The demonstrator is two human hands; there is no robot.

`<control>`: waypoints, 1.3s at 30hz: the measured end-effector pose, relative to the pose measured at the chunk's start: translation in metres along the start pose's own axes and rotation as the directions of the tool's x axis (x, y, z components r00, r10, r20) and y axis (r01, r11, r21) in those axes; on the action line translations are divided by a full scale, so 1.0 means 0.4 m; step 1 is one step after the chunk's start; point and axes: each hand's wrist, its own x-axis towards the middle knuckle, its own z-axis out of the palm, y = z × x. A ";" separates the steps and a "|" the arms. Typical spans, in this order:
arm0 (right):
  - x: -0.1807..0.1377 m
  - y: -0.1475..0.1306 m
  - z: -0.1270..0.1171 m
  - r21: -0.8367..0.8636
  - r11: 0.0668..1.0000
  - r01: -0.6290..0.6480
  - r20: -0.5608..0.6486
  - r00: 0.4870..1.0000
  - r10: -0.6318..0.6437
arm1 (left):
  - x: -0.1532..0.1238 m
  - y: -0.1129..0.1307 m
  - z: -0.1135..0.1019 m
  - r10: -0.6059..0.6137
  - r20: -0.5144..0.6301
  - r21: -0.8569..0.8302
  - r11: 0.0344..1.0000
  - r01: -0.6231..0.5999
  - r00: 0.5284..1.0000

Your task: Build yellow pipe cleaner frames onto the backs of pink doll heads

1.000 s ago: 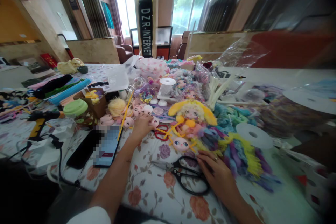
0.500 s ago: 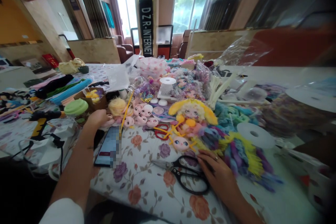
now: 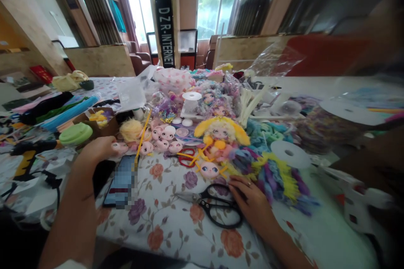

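Note:
My left hand [image 3: 96, 150] is at the left of the table, its fingers curled round a small pink doll head [image 3: 120, 147]. It hovers just above a phone [image 3: 121, 180] that lies flat on the floral tablecloth [image 3: 176, 231]. More pink doll heads [image 3: 160, 142] sit in a cluster to its right. My right hand [image 3: 252, 202] lies flat and open on the cloth. Its fingertips touch the handles of black scissors [image 3: 214, 207]. Just beyond it are a loose doll face [image 3: 208, 170] and a yellow-haired doll [image 3: 221, 131].
Red scissors [image 3: 186, 157] lie by the doll heads. Colourful yarn [image 3: 274, 174] and a white spool [image 3: 290, 154] are at the right. A green lid [image 3: 75, 133], a glue gun [image 3: 25, 151] and cables crowd the left. Bags and dolls fill the back of the table.
My left hand has drawn back from the cluster of doll heads to the left, over the phone, and now has a pink head in it. The right hand stays by the black scissors.

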 end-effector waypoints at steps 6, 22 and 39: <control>0.010 -0.036 -0.013 0.138 0.989 -0.061 -0.104 0.992 0.075 | -0.161 0.191 -0.001 0.311 -0.436 -0.169 0.893 -0.417 0.844; 0.050 -0.196 -0.003 0.844 0.254 -0.472 0.371 0.857 0.358 | -0.252 0.464 0.346 0.588 -0.380 -0.812 0.157 -0.561 0.714; 0.032 -0.188 0.014 0.834 0.187 -0.519 0.397 0.800 0.451 | -0.187 0.413 0.340 -0.187 -0.115 -0.954 -0.254 -0.161 0.976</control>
